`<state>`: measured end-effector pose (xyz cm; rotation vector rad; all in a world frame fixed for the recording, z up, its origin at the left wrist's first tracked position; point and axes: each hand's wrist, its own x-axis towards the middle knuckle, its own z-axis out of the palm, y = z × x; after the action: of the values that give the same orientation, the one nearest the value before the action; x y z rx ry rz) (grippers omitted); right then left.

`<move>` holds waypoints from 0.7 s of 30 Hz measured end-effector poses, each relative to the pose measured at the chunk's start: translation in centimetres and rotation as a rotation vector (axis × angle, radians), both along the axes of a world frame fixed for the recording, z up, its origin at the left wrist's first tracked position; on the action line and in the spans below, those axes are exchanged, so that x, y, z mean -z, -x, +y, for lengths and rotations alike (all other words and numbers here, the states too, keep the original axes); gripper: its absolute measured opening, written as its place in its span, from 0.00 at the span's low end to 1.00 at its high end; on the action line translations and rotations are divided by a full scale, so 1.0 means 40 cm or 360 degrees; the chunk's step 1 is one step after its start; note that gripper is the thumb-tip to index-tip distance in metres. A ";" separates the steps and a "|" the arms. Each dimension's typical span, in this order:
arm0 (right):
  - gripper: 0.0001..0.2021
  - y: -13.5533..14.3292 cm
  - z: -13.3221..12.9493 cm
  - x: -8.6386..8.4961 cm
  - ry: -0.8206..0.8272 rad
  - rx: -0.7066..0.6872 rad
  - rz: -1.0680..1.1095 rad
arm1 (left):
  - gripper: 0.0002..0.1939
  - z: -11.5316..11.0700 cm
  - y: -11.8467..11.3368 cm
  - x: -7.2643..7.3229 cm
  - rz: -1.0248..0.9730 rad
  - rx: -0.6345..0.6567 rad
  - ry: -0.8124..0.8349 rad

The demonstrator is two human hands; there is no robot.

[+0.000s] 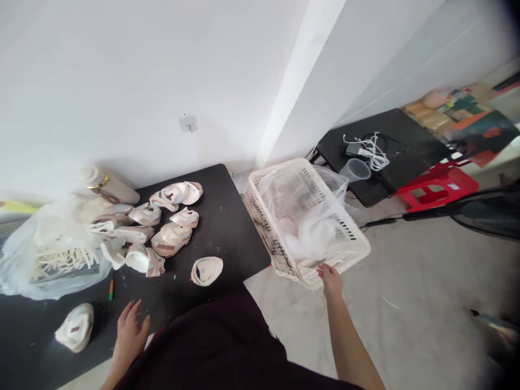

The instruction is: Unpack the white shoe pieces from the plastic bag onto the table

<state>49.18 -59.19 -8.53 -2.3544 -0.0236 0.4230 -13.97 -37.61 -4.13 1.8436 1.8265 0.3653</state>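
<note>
While the right hand (331,279) grips the basket (260,187) rim beside the table (231,227), fingers curled, it should lift level; left hand (130,333) rests open.

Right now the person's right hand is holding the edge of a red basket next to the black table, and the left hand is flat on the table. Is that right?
Not quite. The basket is white, not red; the red thing farther back is a stool. The head view shows the right hand at the basket's near rim beside the black table, and the left hand open on the table.
</note>
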 end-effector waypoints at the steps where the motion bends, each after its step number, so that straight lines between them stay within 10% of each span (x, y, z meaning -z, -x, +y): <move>1: 0.14 0.011 0.004 0.004 0.0041 -0.0024 0.0038 | 0.29 0.009 -0.001 -0.001 -0.0018 0.0021 0.0025; 11: 0.21 0.155 0.240 -0.036 -0.0010 -0.1010 -0.0217 | 0.18 -0.023 -0.076 -0.072 0.0008 0.0121 0.0011; 21: 0.30 0.672 0.402 -0.012 -0.0205 -0.2335 -0.0289 | 0.17 -0.135 0.127 -0.045 -0.0037 -0.0480 -0.0105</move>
<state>22.31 -43.10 -8.04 -1.8356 -1.8281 0.8038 -19.06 -43.00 -2.33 1.5969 2.1028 0.5582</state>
